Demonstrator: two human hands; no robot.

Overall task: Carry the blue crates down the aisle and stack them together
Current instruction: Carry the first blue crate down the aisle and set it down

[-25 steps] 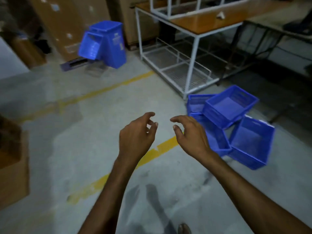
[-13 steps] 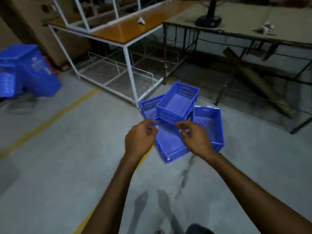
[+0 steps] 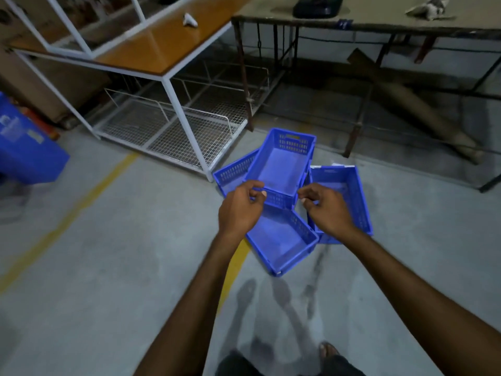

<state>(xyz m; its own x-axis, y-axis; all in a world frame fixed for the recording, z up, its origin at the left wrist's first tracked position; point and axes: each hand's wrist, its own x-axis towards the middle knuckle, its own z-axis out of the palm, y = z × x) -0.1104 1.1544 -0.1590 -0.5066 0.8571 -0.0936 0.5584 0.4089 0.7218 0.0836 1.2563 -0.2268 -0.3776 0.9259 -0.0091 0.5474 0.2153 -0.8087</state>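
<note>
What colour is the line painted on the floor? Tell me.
Yellow; the line shows in the head view, running diagonally past the crates.

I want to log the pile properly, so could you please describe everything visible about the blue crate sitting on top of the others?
The top crate is a blue rectangular plastic bin, open side up and empty, with a smooth floor, perforated mesh walls and a handle slot in its far end. It sits slightly tilted across the lower crates, near a white table leg. The left hand and right hand are at its near rim; whether they grip it is unclear.
</note>
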